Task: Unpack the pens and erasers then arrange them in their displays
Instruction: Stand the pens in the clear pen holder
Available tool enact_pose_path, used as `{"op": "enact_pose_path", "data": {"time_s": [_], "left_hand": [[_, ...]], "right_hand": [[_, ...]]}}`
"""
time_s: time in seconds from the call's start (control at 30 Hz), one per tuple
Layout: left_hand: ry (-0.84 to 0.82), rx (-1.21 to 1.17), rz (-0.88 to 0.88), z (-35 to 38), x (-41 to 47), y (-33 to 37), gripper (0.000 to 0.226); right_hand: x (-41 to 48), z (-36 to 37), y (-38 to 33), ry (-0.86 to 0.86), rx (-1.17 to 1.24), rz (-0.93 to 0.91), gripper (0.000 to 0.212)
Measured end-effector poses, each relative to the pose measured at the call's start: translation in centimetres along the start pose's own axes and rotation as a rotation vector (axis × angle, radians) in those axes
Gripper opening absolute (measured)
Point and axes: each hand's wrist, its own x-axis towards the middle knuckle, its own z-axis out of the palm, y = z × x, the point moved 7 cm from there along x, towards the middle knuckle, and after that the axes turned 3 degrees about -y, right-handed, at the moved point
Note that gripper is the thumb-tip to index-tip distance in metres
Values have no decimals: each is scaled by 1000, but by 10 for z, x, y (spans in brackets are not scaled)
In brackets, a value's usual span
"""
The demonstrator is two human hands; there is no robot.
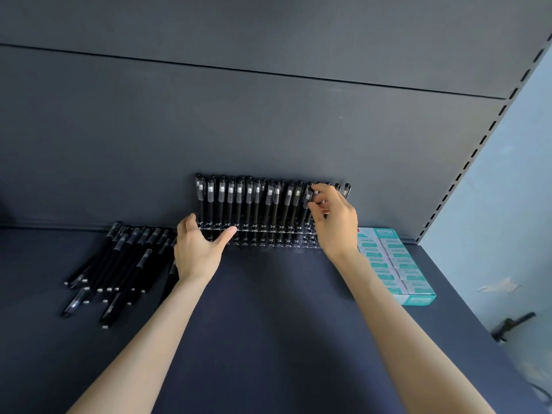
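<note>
At 1 o'clock, right hand [334,218] fingers [317,190] pinch a pen [307,196] standing in the clear rack [268,238]; left hand [197,249] open, straight fingers and thumb against rack's left end; loose pens [119,258] at 9 o'clock on shelf [268,309], eraser box [397,264] at 3 o'clock

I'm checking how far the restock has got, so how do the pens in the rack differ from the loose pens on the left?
The rack pens stand upright in an even row in the clear rack; the loose pens lie flat on the shelf, fanned and overlapping. The right hand pinches one rack pen, none of the loose pens. Both are black with clear sections.
</note>
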Motion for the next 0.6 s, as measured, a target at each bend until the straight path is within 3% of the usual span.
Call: {"op": "enact_pose_path", "data": {"time_s": [0.17, 0.33, 0.6], "left_hand": [[-37, 11, 6, -7, -4, 6, 82], [15, 81, 109, -31, -17, 11, 50], [65, 146, 207, -93, -29, -18, 18]], "right_hand": [[-6, -9, -9, -10, 13, -32, 28], [-21, -12, -32, 2, 28, -90, 14], [-54, 48, -90, -198, 99, -110, 11]]}}
